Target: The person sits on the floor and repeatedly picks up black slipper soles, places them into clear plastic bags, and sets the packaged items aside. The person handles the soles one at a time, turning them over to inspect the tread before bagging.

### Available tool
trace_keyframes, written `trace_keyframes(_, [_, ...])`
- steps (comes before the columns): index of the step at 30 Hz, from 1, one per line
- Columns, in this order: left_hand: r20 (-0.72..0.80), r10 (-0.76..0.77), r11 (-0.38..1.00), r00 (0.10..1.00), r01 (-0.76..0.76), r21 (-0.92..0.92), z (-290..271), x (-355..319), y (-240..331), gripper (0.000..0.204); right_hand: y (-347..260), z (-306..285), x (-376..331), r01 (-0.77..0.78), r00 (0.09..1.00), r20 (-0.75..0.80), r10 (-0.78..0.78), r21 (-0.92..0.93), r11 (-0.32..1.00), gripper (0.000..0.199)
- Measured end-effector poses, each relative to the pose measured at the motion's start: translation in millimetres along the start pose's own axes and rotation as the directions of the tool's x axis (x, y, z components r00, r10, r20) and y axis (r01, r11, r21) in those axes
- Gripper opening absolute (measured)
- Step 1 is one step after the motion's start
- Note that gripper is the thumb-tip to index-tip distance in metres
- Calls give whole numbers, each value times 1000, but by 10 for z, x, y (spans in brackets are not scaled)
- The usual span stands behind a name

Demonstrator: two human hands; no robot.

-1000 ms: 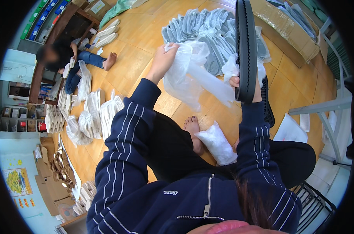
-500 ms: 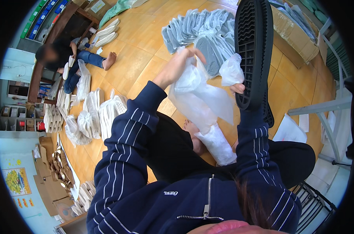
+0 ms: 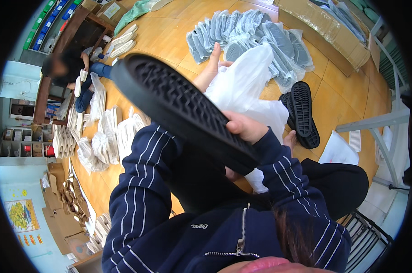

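A black shoe sole [image 3: 178,104], its ribbed tread turned up, slants across the middle close to me. My right hand [image 3: 249,127] grips it near its lower right end, thumb on the tread; whether a second sole lies beneath it I cannot tell. Behind it hangs a thin white plastic bag [image 3: 249,75], bunched and loose. My left hand [image 3: 210,70] holds the bag's left side, thumb raised and the other fingers partly hidden by the plastic. More black soles [image 3: 301,109] lie stacked on the floor to the right.
Bagged grey soles [image 3: 233,32] spread over the tiled floor ahead, near a cardboard box [image 3: 324,32]. A white plastic roll [image 3: 257,182] lies by my legs. Bagged pale soles [image 3: 106,141] stand at left, where another person [image 3: 65,68] sits. A metal frame [image 3: 374,120] stands at right.
My right hand has brought the black sole down and left, from upright at the right to slanting across the middle. The bag has moved up and right with my left hand.
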State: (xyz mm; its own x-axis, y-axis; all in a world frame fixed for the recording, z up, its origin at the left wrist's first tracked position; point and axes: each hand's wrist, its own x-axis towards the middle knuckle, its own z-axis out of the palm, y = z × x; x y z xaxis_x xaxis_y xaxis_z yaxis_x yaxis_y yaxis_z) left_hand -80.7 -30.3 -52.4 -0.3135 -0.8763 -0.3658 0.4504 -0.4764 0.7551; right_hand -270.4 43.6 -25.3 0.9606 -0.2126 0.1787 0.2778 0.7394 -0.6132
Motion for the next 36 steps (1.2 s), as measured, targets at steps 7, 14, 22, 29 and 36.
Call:
trace_keyframes(7, [10, 160, 878, 987, -147, 457, 629, -614, 343, 43, 207, 99, 191, -161, 983, 64, 172, -154, 975, 62])
trace_keyframes(14, [-102, 659, 625, 746, -467, 626, -98, -339, 341, 30, -211, -35, -32, 87, 975, -177, -135, -253, 964, 67])
trace_keyframes(22, [-561, 637, 766, 529, -520, 378, -187, -696, 673, 30, -376, -514, -345, 262, 733, -468, -493, -475, 840, 55])
trace_keyframes(29, [-616, 604, 789, 505, -269, 553, -346, -517, 597, 35, -616, -873, -501, 579, 812, -186, -553, 144, 802, 26])
trace_keyframes(36, [-266, 782, 478, 563, -270, 835, 306, -674, 521, 35, -507, -1011, -430, 569, 793, -325, -515, 95, 817, 34])
